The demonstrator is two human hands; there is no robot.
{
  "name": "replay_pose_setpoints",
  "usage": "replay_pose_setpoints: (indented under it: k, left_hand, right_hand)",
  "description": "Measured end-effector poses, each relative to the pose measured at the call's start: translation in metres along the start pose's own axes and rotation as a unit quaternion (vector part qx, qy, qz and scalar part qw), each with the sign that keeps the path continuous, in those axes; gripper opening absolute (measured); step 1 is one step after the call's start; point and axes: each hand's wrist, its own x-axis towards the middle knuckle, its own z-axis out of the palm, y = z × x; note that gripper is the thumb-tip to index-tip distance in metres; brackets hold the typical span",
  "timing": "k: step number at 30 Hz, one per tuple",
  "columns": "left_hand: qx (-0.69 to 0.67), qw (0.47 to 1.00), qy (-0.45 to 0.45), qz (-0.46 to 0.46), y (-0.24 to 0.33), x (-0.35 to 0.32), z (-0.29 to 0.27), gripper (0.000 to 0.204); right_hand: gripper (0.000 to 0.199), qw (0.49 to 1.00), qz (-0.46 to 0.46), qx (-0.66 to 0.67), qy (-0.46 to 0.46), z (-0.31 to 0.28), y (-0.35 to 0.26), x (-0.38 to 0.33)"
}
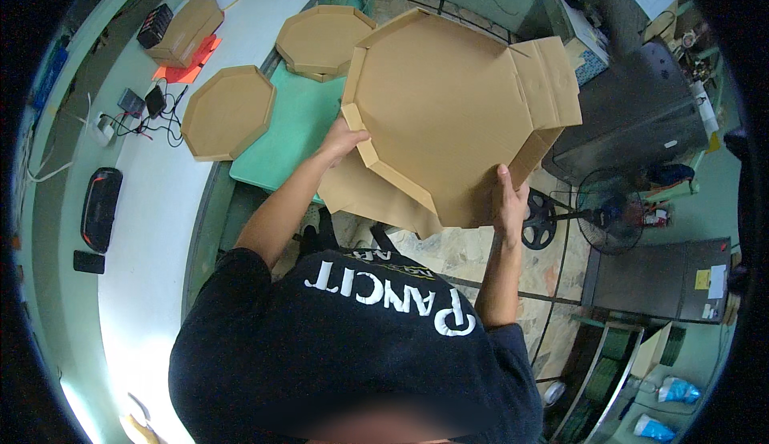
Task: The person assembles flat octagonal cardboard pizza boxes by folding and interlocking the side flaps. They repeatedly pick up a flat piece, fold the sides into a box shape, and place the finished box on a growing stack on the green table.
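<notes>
I hold a large brown octagonal cardboard box point(448, 108) in the air in front of me, half folded, with its side flaps standing up and one flap hanging below. My left hand point(340, 141) grips its left rim. My right hand point(509, 200) grips its lower right edge. Two finished octagonal boxes lie further off: one point(228, 112) on the white table and one point(320, 40) on the green bench point(300, 124).
The white table point(152, 228) at my left carries a black speaker point(102, 208), a phone, cables and chargers, a brown carton point(186, 29) and a white bucket. A floor fan point(613, 216), a dark cabinet point(633, 116) and boxes stand at the right.
</notes>
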Motion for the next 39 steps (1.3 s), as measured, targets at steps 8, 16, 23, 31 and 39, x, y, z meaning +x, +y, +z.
replay_pose_setpoints:
  k: [8, 16, 23, 31, 39]
  left_hand:
    - [0.017, 1.000, -0.017, -0.005, 0.005, 0.011, -0.004, 0.038]
    - [-0.205, 0.974, -0.077, -0.051, -0.010, 0.006, -0.055, 0.026]
    - [0.532, 0.786, 0.315, -0.004, -0.045, 0.029, -0.168, 0.039]
    - [0.449, 0.868, 0.061, 0.203, -0.047, 0.007, -0.098, 0.031]
    - [0.475, 0.766, -0.316, 0.297, -0.087, -0.016, -0.019, 0.026]
  right_hand:
    - [0.026, 0.990, 0.007, 0.095, 0.105, 0.014, 0.048, 0.003]
    - [0.029, 0.957, 0.155, 0.212, 0.121, 0.029, 0.124, 0.016]
    - [0.035, 0.926, 0.254, 0.269, 0.072, 0.061, 0.186, 0.010]
    - [0.030, 0.897, 0.275, -0.333, -0.090, 0.022, 0.203, -0.012]
    - [0.036, 0.740, -0.329, -0.519, -0.272, 0.021, 0.176, 0.004]
